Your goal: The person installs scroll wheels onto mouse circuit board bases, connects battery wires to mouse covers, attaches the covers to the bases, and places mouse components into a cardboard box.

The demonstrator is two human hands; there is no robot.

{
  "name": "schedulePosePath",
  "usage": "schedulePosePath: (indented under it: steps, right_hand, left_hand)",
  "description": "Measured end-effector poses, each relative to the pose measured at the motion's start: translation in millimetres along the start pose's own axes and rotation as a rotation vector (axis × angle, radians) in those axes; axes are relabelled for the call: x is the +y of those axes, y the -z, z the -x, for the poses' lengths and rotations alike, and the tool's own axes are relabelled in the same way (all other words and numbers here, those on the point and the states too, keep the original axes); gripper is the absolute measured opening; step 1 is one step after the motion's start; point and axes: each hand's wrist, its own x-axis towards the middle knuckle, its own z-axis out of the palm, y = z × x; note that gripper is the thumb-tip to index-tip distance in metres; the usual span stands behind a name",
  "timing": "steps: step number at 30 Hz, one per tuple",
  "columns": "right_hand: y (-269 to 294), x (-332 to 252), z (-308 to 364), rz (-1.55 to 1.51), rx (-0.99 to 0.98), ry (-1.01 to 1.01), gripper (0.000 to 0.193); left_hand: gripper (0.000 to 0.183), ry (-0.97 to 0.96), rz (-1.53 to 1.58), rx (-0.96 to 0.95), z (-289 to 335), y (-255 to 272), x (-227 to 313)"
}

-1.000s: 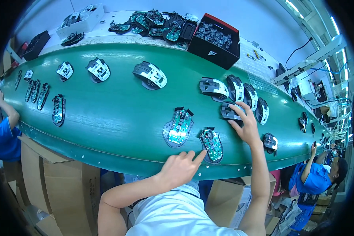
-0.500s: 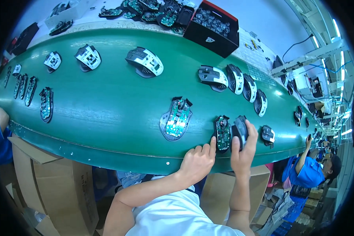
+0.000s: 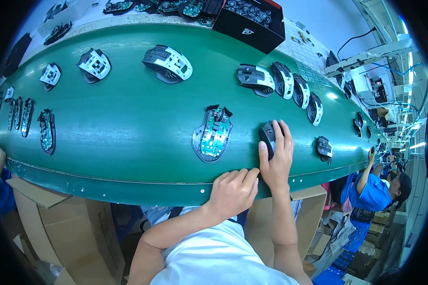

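Note:
Near the front edge of the green bench, my right hand (image 3: 278,164) is closed over a dark computer mouse shell (image 3: 267,137), its thumb on the left side and fingers across the top. The green circuit board under that shell is out of sight. My left hand (image 3: 235,194) lies at the bench edge with curled fingers, its fingertips close to my right thumb; anything inside it is hidden. Left of the hands sits an open mouse base with a green circuit board (image 3: 213,135). A small dark mouse part (image 3: 324,148) lies to the right.
Farther back on the green bench (image 3: 128,128) stand several grey-and-white mouse shells (image 3: 169,64), with more at right (image 3: 283,80). Narrow circuit-board bases (image 3: 46,131) lie at left. A black box (image 3: 249,23) of small round parts is behind. A co-worker in blue (image 3: 370,192) sits at right.
My right hand has brought the dark shell left and over the narrow circuit-board base, covering it. My left index finger has bent in from its outstretched position. The whole view has shifted slightly.

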Motion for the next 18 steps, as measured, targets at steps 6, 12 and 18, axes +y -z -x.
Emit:
schedulePosePath:
  steps: [6,12,18]
  right_hand:
    - [16.7,46.1,-55.8,-0.298,-0.437,0.326,0.056]
    - [8.8,32.6,-60.4,-0.041,-0.309,0.306,0.056]
    - [12.7,27.1,-68.5,0.020,-0.424,0.311,0.050]
  left_hand:
    - [0.017,-0.041,0.049,-0.036,7.7,15.4,-7.8]
    - [0.014,0.025,0.092,-0.001,13.9,35.0,-17.1]
    - [0.013,0.035,0.133,-0.054,11.1,39.8,-19.7]
